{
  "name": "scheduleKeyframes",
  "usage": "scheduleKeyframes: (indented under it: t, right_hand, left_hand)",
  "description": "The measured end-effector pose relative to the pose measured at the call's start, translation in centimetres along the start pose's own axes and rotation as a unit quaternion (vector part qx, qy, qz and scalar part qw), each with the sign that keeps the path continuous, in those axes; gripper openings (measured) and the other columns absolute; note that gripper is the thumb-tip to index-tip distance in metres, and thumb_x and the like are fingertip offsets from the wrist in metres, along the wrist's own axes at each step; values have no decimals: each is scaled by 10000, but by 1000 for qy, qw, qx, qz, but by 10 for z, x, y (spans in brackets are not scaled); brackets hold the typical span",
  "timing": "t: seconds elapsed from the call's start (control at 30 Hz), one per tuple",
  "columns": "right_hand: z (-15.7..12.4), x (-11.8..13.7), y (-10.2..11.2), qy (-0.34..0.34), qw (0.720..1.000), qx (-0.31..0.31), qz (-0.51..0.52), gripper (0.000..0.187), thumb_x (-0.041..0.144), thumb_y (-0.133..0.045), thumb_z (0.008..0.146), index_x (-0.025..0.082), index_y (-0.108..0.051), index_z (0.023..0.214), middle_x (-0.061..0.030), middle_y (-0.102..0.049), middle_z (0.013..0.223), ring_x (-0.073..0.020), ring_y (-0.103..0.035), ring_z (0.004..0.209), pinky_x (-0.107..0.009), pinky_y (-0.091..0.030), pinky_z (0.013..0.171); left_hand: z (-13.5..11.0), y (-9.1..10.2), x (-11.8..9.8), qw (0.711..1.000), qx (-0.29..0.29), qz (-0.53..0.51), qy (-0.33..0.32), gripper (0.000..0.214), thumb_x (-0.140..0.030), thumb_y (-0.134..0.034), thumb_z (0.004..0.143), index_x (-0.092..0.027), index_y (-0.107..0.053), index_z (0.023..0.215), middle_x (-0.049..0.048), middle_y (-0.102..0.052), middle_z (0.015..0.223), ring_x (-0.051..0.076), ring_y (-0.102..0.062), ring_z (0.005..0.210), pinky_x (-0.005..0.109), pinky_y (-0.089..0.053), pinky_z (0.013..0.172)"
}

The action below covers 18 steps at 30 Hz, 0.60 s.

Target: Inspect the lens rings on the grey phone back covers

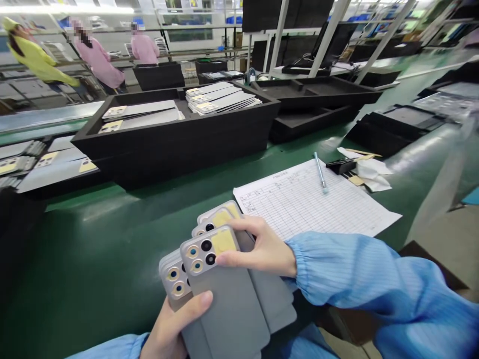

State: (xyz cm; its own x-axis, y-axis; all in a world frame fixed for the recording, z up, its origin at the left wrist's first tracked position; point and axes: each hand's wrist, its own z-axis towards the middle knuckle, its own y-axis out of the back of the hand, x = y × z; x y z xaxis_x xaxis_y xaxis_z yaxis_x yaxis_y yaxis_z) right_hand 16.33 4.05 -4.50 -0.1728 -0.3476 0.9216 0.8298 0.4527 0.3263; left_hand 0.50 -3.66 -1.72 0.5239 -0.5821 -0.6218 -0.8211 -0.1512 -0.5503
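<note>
The left hand is gripping a fan of grey phone covers; its thumb is pressing on the front cover, while its other fingers are hiding underneath, so I cannot tell their exact position. The right hand is pinching the upper right corner of this same cover, thumb in front and index finger behind. The covers are being held at the near edge of the green table, spread probably so that single ones are separating easily. A ruled sheet is lying to the right, a pen resting on it, perhaps for easy reach. Farther left, a black box is holding more covers, its walls probably keeping them together.
</note>
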Motion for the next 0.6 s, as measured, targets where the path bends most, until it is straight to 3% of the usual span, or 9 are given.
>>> scheduleKeyframes:
  t: [0.17, 0.43, 0.6]
  right_hand:
    - [0, 0, 0, -34, 999, 6, -21, 336, 368, -638, 703, 190, -627, 988, -36, -628, 929, -179, -575, 869, -296, -456, 772]
    - [3, 2, 3, -46, 999, -5, 14, 286, 350, -607, 740, 181, -624, 971, -28, -634, 951, -187, -573, 916, -296, -442, 819]
    - [5, 3, 10, -110, 987, -76, 92, 248, 340, -605, 749, 216, -617, 964, 4, -656, 974, -195, -594, 913, -272, -471, 781]
  left_hand:
    - [1, -5, -1, 1000, 19, 5, 2, 533, -52, -443, 800, -254, -333, 1281, 15, -679, 961, 173, -629, 885, 263, -508, 781]
    - [8, 17, 6, 996, 1, -66, 61, 447, -207, -484, 798, -188, -425, 1241, 73, -654, 1019, 222, -604, 945, 339, -438, 878]
    - [13, 24, 17, 994, -28, -94, 41, 477, -186, -506, 717, -83, -478, 1182, 119, -682, 922, 259, -628, 860, 384, -458, 812]
